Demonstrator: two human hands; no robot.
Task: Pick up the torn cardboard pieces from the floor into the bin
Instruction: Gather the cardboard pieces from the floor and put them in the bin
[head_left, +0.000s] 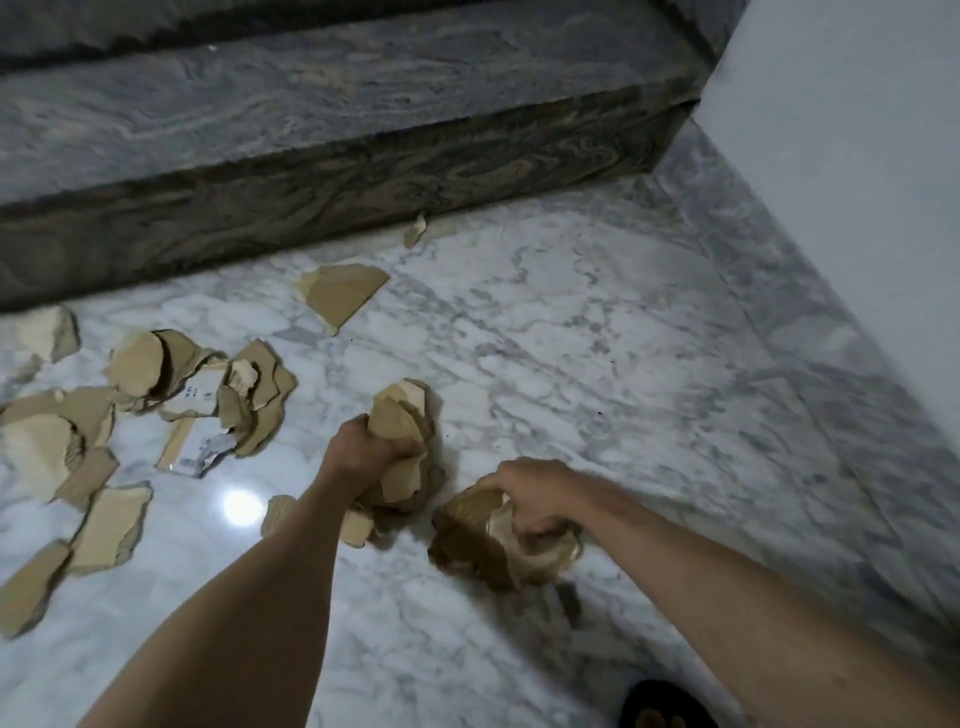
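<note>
Mid-floor, left hand (363, 447) clenched cardboard wad (402, 452), right hand (530, 501) gripped second clump (478, 545) — overfull fists might shed scraps; bin unseen.

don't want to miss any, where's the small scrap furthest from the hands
In the head view, the small scrap leans against the foot of the dark step, up centre, just beyond the large triangular piece.
</note>
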